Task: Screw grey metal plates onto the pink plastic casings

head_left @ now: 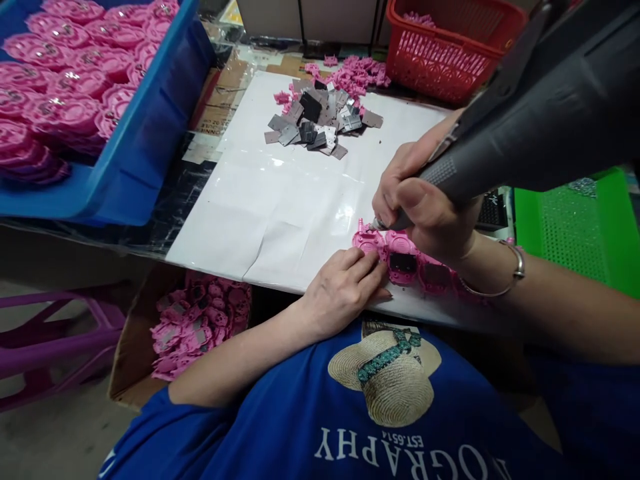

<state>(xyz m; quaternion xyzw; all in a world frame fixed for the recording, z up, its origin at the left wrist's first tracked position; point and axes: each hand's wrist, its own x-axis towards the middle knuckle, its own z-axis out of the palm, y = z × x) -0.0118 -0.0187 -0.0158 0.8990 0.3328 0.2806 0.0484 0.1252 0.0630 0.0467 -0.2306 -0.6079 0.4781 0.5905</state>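
My right hand [425, 200] is wrapped round the dark grey body of an electric screwdriver [500, 127], which slants down to the left. Its tip meets the leftmost of several pink plastic housings [369, 241] in a row along the near edge of the white board. My left hand [345, 287] rests on the near side of that housing, fingers bent and pressed onto it. Black rectangular plates [403, 262] sit on some housings to the right. My right hand and forearm hide part of the row.
Loose grey and black plates [320, 117] lie farther back, beside small pink parts [357, 75]. A red basket [440, 60] stands behind. At left is a blue bin [135, 147] of pink pieces; at right, a green tray [575, 233]. Below, a cardboard box [133, 353] holds pink parts near a purple stool [95, 327].
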